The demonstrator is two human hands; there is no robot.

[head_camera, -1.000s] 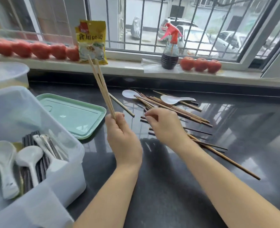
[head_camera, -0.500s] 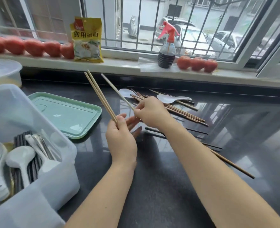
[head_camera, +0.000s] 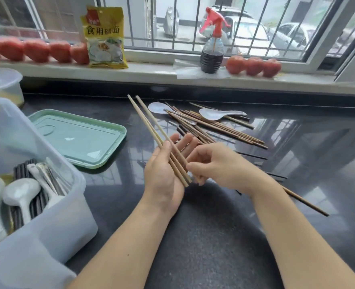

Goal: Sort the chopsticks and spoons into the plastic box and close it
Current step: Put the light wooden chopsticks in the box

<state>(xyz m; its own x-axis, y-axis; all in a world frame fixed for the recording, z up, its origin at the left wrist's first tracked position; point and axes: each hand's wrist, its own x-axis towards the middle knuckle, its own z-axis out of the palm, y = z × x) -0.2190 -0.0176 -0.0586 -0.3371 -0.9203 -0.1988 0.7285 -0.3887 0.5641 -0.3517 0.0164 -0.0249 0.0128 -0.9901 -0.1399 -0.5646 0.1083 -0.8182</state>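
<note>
Chopsticks (head_camera: 155,134) of pale wood lay across the left hand (head_camera: 164,174), whose palm faced up with fingers nearly straight and the thumb resting over them, a loose grip that served as a tray for collecting sticks. The right hand (head_camera: 216,163) had its fingers curled at the near ends of those sticks, pinching them, probably to square the bundle so it would drop neatly into the plastic box (head_camera: 47,215). That box stood at the left on the dark table (head_camera: 214,236), already holding white spoons and dark chopsticks. Its green lid (head_camera: 78,138) lay flat just beyond it, off the box so filling could go on. More brown chopsticks (head_camera: 214,130) and two white spoons (head_camera: 216,114) lay scattered farther back, so by my reckoning the sorting was unfinished.
</note>
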